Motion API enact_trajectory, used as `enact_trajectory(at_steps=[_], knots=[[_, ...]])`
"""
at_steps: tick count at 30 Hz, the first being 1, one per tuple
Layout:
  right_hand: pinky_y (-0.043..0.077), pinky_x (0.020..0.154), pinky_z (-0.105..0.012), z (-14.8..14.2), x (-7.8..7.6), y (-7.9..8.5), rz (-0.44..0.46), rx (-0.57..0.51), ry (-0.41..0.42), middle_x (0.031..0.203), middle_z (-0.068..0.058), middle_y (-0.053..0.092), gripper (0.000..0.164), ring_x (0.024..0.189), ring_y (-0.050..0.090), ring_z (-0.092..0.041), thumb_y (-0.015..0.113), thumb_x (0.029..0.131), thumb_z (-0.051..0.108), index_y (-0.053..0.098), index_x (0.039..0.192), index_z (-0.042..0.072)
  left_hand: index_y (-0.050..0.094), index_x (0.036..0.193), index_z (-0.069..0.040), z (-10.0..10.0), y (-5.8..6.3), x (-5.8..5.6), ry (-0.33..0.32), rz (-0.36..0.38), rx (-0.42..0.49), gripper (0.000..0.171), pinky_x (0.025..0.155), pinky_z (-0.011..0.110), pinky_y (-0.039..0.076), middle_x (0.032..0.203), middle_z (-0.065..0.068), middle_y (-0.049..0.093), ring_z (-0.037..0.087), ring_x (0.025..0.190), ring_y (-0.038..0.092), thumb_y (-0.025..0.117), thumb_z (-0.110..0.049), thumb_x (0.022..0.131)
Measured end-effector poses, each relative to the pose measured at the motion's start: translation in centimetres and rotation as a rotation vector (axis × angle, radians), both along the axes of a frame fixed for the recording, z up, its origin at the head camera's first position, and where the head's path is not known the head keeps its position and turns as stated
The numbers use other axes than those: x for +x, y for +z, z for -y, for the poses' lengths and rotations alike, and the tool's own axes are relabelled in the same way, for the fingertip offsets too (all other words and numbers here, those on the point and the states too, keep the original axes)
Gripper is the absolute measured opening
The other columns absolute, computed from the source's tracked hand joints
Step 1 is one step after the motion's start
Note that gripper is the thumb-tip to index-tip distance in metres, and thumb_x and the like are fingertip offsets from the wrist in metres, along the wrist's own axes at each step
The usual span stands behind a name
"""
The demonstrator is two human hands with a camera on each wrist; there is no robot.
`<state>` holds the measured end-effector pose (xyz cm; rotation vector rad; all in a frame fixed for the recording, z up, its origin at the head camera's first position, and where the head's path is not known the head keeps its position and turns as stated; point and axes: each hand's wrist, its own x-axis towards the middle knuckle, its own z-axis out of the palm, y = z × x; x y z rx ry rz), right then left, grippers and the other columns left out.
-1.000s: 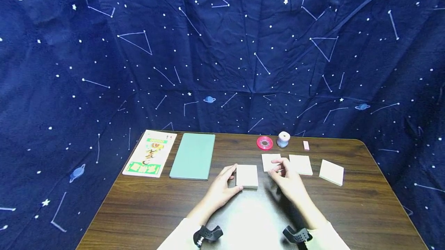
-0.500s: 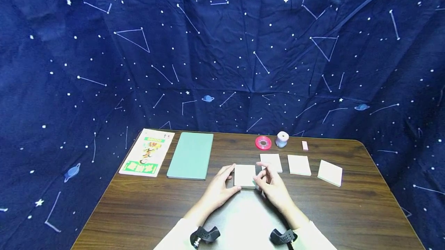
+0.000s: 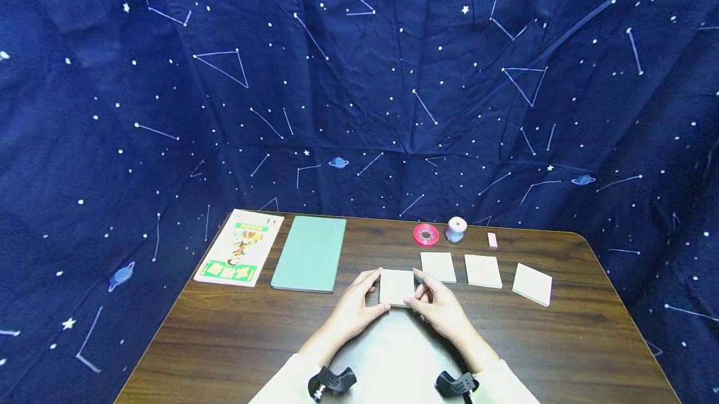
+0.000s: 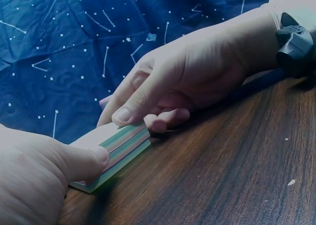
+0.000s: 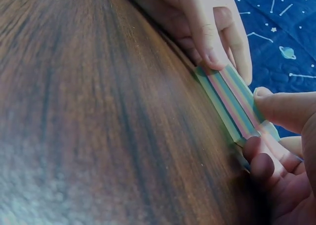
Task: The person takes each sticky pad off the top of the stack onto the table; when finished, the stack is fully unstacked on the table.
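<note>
- Left hand (image 3: pixel 352 305): fingers half-curled, gripping the paper stack (image 3: pixel 396 286) at left.
- Right hand (image 3: pixel 440 309): thumb and fingers pinch its right side.
- Even inward pressure should square it.

On my feed, a creased navy cloth (image 3: pixel 359 98) with a white constellation and blue planet print hangs behind the brown wood-grain worktop (image 3: pixel 562 341) and along both sides; I see glare (image 3: pixel 401 360) whitening its near middle.

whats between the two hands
A square stack of pads, held between the left hand and the right hand. The head view shows its pale top; both wrist views show its striped edges.
</note>
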<state>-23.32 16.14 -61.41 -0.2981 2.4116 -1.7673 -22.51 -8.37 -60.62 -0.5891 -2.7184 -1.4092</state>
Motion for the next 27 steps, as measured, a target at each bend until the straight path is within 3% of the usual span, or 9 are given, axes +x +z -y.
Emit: enact_trajectory(at_steps=[4,14,22,27], knots=[[0.045,0.048,-0.019,0.01,0.11,-0.07,-0.005,-0.014,0.001,0.091,-0.009,0.064,0.073,0.059,0.055,-0.005,0.084,0.094,0.006,0.050,0.158,-0.004,0.050,0.160,0.001,0.01,0.04,0.11,-0.002,-0.001,0.003,0.079,0.110,0.044,0.058,0.156,0.014,0.059,0.029,0.124,0.070,0.087,-0.017,0.093],[0.047,0.058,-0.015,-0.04,-0.01,-0.43,-0.114,-0.080,0.035,0.105,-0.018,0.061,0.072,0.070,0.058,-0.004,0.084,0.091,-0.002,0.047,0.153,-0.003,0.050,0.161,-0.001,0.02,0.44,0.12,0.009,0.025,-0.005,0.079,0.110,0.043,0.058,0.157,0.013,0.059,0.028,0.125,0.071,0.087,-0.016,0.093],[0.049,0.045,-0.020,-0.20,0.45,-0.16,-0.148,-0.157,0.049,0.107,-0.025,0.058,0.073,0.064,0.058,-0.003,0.081,0.092,-0.005,0.043,0.153,-0.005,0.049,0.162,-0.004,-0.02,0.32,0.21,0.003,0.012,-0.007,0.080,0.110,0.042,0.058,0.157,0.010,0.059,0.026,0.123,0.070,0.087,-0.011,0.092],[0.049,0.045,-0.021,-0.37,0.58,-0.27,-0.176,-0.182,0.033,0.103,-0.024,0.061,0.063,0.062,0.058,-0.002,0.079,0.093,-0.007,0.044,0.145,-0.004,0.050,0.161,-0.001,-0.13,0.29,0.15,0.001,0.000,-0.007,0.078,0.111,0.043,0.058,0.158,0.012,0.058,0.028,0.124,0.070,0.086,-0.011,0.092]])
